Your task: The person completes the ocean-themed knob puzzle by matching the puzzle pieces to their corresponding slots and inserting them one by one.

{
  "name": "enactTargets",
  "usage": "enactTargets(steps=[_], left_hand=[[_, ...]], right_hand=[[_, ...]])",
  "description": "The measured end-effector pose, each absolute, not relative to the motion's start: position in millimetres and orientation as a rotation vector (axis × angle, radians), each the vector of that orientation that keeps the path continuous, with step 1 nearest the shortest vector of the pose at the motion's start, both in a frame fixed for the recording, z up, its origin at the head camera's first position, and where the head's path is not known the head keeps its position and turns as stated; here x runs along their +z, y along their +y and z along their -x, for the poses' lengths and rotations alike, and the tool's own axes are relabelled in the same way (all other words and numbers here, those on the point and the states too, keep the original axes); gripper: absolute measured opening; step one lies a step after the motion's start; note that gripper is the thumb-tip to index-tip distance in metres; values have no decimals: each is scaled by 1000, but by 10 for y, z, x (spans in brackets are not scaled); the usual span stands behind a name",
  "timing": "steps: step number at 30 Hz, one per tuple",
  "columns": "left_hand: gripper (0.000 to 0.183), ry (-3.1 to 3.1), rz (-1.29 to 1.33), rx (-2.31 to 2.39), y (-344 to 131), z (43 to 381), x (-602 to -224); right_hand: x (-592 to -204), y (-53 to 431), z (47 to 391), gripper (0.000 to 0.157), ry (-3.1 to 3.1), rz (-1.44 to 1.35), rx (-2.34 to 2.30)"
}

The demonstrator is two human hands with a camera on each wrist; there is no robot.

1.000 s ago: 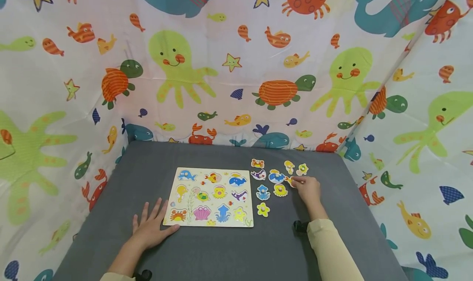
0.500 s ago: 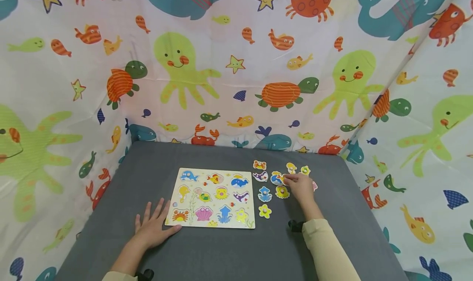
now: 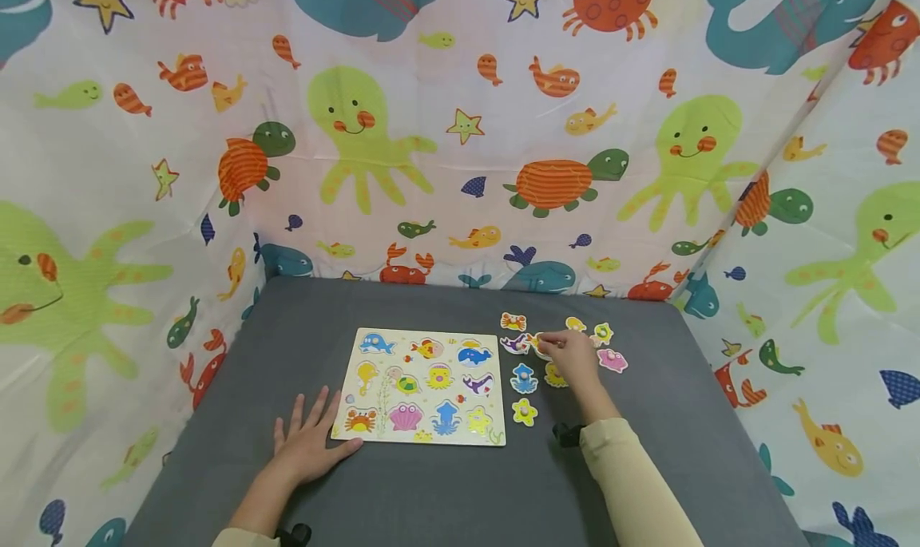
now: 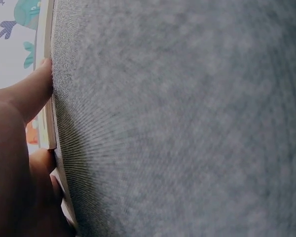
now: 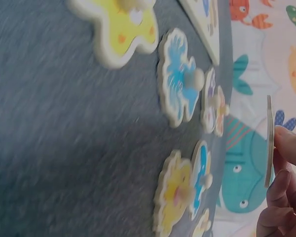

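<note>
My right hand (image 3: 578, 365) pinches a thin wooden puzzle piece between thumb and fingers; in the right wrist view the puzzle piece (image 5: 270, 143) is edge-on and raised off the table. In the head view its orange-yellow tip pokes out past the fingertips, over the blue whale piece. My left hand (image 3: 305, 449) lies with fingers spread at the lower left corner of the wooden puzzle board (image 3: 424, 441). In the left wrist view, the left thumb (image 4: 37, 89) touches the board's edge (image 4: 49, 123). Sea animal pictures fill the board.
Knobbed pieces lie right of the board: crab (image 3: 513, 321), purple whale (image 3: 514, 344), squid (image 3: 524, 379), starfish (image 3: 525, 412), yellow octopus-like piece (image 5: 175, 197), pink shell (image 3: 612, 361), and others behind the right hand. Patterned cloth walls (image 3: 460, 164) surround the grey table (image 3: 431, 499).
My right hand has moved left with the pinched piece, from the right side of the loose pieces to above the blue whale piece, uncovering the pink shell. My left hand stays at the board's corner.
</note>
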State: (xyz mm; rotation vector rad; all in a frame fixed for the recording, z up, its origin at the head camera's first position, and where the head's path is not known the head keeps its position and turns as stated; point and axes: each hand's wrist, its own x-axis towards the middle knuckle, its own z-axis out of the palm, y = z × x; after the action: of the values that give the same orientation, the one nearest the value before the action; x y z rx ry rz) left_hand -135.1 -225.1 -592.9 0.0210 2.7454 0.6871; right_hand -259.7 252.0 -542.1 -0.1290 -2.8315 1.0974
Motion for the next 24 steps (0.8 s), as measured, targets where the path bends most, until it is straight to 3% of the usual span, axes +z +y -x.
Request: enactTargets(steps=[24], left_hand=[[115, 2738, 4, 704, -2265, 1356, -5945]], right_hand=[[-5262, 1708, 2825, 17, -2754, -31, 1177]])
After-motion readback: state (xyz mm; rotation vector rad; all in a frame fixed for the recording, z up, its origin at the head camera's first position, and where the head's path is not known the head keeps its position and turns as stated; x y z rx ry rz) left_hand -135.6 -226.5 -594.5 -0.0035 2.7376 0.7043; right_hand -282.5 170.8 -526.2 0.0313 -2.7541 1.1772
